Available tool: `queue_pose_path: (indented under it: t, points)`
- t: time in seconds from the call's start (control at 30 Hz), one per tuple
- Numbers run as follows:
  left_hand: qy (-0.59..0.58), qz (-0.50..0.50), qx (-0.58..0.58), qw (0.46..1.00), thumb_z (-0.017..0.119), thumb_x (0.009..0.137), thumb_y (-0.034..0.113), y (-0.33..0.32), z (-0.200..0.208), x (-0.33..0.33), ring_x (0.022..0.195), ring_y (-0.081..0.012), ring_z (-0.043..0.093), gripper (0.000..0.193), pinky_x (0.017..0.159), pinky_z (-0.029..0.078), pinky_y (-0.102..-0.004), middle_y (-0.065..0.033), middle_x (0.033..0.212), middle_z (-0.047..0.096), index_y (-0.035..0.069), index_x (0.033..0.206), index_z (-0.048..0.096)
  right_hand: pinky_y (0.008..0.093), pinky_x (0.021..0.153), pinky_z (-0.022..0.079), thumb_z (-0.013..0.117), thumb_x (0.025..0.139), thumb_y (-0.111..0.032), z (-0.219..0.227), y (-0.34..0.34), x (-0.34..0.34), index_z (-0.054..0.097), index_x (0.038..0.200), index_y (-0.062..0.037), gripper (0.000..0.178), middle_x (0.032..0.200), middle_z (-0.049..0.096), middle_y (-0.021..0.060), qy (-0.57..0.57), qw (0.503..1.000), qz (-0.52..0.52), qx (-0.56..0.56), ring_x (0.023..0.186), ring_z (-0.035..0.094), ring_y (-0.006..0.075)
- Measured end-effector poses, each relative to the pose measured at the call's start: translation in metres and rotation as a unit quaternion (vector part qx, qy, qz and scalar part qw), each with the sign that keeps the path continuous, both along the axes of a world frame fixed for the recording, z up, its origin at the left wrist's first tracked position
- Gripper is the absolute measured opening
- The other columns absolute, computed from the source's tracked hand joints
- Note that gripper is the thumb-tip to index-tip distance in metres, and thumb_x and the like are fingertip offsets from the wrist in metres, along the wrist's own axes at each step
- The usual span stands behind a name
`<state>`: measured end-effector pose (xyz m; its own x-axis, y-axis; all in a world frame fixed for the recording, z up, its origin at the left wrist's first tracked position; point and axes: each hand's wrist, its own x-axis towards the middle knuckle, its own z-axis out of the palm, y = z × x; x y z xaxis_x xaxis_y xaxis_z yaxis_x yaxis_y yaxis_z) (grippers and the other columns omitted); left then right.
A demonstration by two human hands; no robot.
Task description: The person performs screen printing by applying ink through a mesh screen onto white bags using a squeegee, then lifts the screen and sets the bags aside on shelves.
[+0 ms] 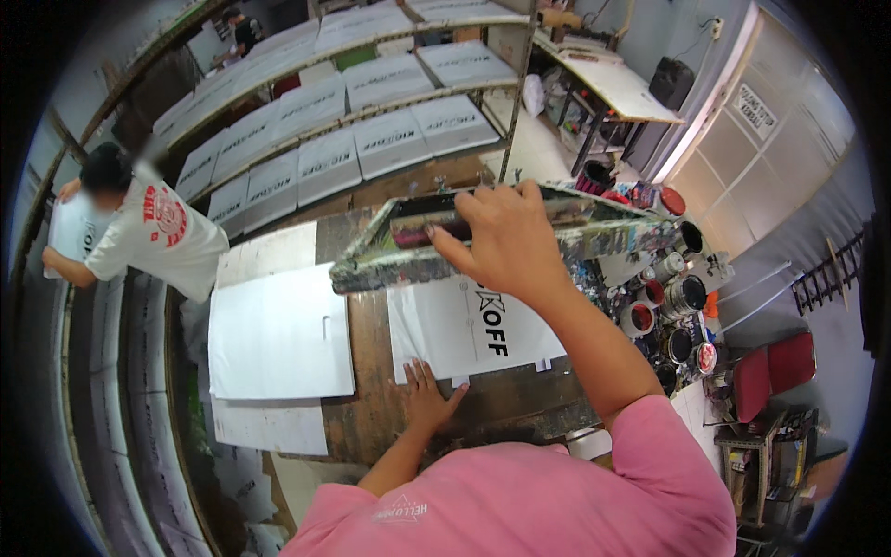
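Note:
My right hand (506,232) is closed around a squeegee (416,232), its thumb along the near side of the handle. The squeegee lies against a paint-crusted screen-printing frame (594,243), which stands tilted up over the table. Whether my fingers also grip the frame is hidden. Under the frame's near edge lies a white plastic bag (432,325) with black lettering, its far part covered by the frame. My left hand (429,397) rests with fingers spread at the bag's near left corner. Left of it is a flat stack of white bags (278,334).
Ink pots (687,295) crowd the table's right side. Behind, a rack (334,125) holds rows of printed white bags. At the left, a person (167,223) holds a printed bag beside more racks. A red chair (766,376) stands at the right.

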<state>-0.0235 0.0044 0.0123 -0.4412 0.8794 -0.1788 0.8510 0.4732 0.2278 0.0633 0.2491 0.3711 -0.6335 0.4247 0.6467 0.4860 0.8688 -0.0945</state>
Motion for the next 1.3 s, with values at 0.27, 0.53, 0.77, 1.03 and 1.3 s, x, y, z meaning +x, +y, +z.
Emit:
queue_pose_path:
  t: [0.27,0.53,0.77,1.03,1.3]
  points:
    - [-0.185,0.088,0.315,0.926,0.071,0.099,0.027,0.071,0.098,-0.016,0.114,-0.0337,0.069,0.058,0.096,0.052,-0.0487,-0.0254,0.141,0.062,-0.003,0.146,0.056,0.0474,0.090,0.041,0.063,0.094,-0.050,0.033,0.030,-0.019,0.072,0.089,-0.0044,0.047,0.083,0.071,0.0137,-0.022,0.998,-0.002,-0.053,0.085,0.067,0.0311]
    - [-0.217,0.250,0.345,0.878,0.066,0.097,0.008,-0.020,0.091,-0.083,0.066,-0.0085,0.054,0.051,0.057,0.045,-0.0273,-0.0037,0.076,0.059,0.013,0.147,0.062,0.0447,0.085,0.042,0.065,0.094,-0.047,0.030,0.030,-0.020,0.071,0.085,-0.0028,0.045,0.077,0.070,0.0131,-0.004,0.999,0.006,-0.041,0.080,0.067,0.0315]
    - [-0.117,0.323,0.344,0.874,0.069,0.076,0.005,-0.149,0.058,-0.249,0.071,-0.0145,0.051,0.074,0.067,0.047,-0.0312,-0.0076,0.093,0.064,0.004,0.149,0.056,0.0443,0.085,0.040,0.065,0.095,-0.046,0.017,0.002,-0.015,0.072,0.094,-0.0053,0.042,0.084,0.070,0.0124,-0.033,0.998,-0.031,-0.045,0.085,0.067,0.0313]
    - [0.050,0.516,0.166,0.839,0.082,0.081,0.020,-0.167,0.085,-0.361,0.138,-0.0414,0.052,0.089,0.116,0.042,-0.0465,-0.0338,0.151,0.049,-0.004,0.156,0.040,0.0462,0.086,0.040,0.066,0.094,-0.049,-0.001,-0.020,-0.008,0.068,0.110,-0.0031,0.049,0.082,0.067,0.0133,-0.015,1.000,-0.013,-0.024,0.084,0.064,0.0330]
    - [-0.804,0.183,0.365,0.433,0.045,0.104,0.067,-0.037,0.186,-0.021,0.153,-0.0410,0.031,0.099,0.124,0.033,-0.0527,-0.0279,0.166,0.024,0.000,0.165,0.007,0.0500,0.091,0.044,0.065,0.096,-0.050,-0.109,-0.079,0.050,0.059,0.139,-0.0003,0.066,0.109,0.064,0.0155,-0.253,0.965,0.027,-0.068,0.102,0.061,0.0335]
